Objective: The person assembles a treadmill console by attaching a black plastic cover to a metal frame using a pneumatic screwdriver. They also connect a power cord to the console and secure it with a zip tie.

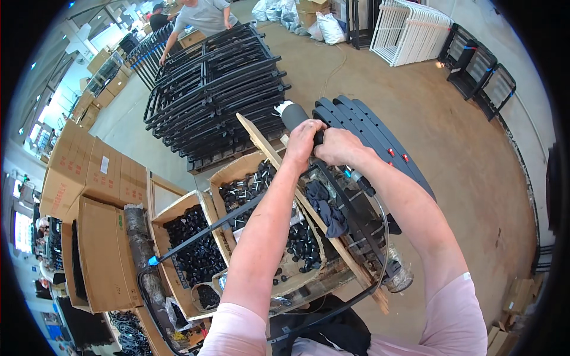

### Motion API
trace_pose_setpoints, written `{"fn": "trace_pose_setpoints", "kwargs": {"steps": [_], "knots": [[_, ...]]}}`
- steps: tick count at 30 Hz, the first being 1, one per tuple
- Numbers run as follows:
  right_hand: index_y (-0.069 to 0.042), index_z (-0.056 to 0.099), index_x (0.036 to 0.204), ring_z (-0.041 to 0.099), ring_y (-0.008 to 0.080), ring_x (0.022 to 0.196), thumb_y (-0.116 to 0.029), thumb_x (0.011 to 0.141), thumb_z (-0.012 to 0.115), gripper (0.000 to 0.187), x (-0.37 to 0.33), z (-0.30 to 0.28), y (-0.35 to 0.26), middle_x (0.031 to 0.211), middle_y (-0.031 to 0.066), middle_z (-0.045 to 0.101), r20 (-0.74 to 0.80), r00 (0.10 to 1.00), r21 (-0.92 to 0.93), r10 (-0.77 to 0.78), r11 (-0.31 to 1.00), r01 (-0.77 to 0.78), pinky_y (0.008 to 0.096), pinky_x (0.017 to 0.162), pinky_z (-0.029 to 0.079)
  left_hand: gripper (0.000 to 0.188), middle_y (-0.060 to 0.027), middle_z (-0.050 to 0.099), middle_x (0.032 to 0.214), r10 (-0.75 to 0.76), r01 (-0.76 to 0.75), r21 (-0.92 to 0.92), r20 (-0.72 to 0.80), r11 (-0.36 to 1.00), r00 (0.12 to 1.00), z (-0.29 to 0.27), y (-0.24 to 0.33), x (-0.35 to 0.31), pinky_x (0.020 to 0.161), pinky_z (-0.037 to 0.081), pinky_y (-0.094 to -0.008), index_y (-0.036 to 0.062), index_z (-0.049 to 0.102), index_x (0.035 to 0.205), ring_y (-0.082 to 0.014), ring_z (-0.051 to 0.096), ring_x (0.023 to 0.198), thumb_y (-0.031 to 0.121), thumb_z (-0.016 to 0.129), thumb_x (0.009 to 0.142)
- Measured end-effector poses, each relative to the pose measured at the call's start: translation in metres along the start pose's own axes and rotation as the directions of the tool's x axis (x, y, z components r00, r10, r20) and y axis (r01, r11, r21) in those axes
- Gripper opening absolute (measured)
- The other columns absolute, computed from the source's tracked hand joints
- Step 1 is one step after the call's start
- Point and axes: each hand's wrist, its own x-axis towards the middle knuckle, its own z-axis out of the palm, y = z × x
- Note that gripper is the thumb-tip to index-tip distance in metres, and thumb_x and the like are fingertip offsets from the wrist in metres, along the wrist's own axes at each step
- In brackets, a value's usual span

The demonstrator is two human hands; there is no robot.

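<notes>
My left hand and my right hand meet at the centre, both with curled fingers. Between them shows a small dark piece, mostly covered by the fingers, so its kind is unclear. Just beyond my left hand lies a dark grey roll with white wrapping at its end. A black metal tube with a blue end passes under my left forearm, towards my hands. Below my right hand is a dark tool with a hose or cable. Crumpled dark cloth lies beside a wooden strip.
Boxes of black plastic parts and bolts sit left of the strip. Dark curved panels lie on the right. Beyond stands a tall stack of black frames, with a person behind it. Cartons stand left.
</notes>
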Motion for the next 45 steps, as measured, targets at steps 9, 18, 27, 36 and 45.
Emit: {"fn": "trace_pose_setpoints", "kwargs": {"steps": [9,18,27,36,45], "knots": [[0.001,0.079,0.111,0.076,0.0384,0.109,-0.026,0.086,0.065,0.039,-0.005,-0.002,-0.003,0.113,0.0234,0.078,0.034,0.999,-0.037,-0.001,0.999,0.002,0.0470,0.094,0.059,0.026,-0.0027,0.070,0.099,0.018,-0.019,-0.010,-0.037,1.000,0.999,0.000,-0.004,-0.008,0.092,0.049,-0.0312,0.0025,0.075,0.103,-0.0137,0.062,0.096,0.026,0.064,0.103],[0.001,0.078,0.109,0.078,0.0360,0.102,-0.022,0.086,0.063,0.037,0.001,0.006,-0.008,0.105,0.0215,0.080,0.071,0.997,-0.030,0.005,1.000,-0.002,0.0445,0.088,0.060,0.027,-0.0021,0.071,0.101,0.018,-0.019,-0.016,-0.062,1.000,0.998,-0.007,-0.011,-0.014,0.094,0.049,-0.0311,0.0027,0.074,0.106,-0.0137,0.062,0.099,0.027,0.064,0.105],[0.002,0.078,0.088,0.078,0.0301,0.082,-0.024,0.082,0.063,0.031,0.025,0.021,0.005,0.086,0.0173,0.080,0.185,0.982,0.129,0.034,0.990,-0.059,0.0424,0.078,0.060,0.029,-0.0038,0.071,0.107,-0.023,0.022,-0.012,-0.078,1.000,0.997,-0.011,-0.019,-0.015,0.096,0.049,-0.0330,0.0041,0.074,0.109,-0.0152,0.062,0.102,0.031,0.065,0.106],[-0.002,0.074,0.072,0.075,0.0247,0.075,-0.022,0.079,0.064,0.022,0.046,0.028,0.006,0.073,0.0114,0.076,0.183,0.980,0.084,-0.076,0.995,0.061,0.0393,0.074,0.057,0.035,-0.0058,0.067,0.115,-0.059,0.058,-0.016,-0.084,0.998,0.995,-0.011,-0.016,-0.021,0.101,0.047,-0.0374,0.0060,0.073,0.118,-0.0188,0.060,0.113,0.038,0.062,0.105],[-0.003,0.077,0.075,0.076,0.0264,0.074,-0.021,0.071,0.067,0.020,0.051,0.032,-0.005,0.076,0.0134,0.077,0.117,0.988,0.015,-0.098,0.995,0.097,0.0418,0.069,0.057,0.028,-0.0055,0.072,0.102,0.015,-0.027,-0.098,-0.121,0.995,0.993,-0.015,-0.004,-0.016,0.086,0.056,-0.0384,0.0052,0.075,0.103,-0.0184,0.067,0.093,0.033,0.071,0.099]]}}
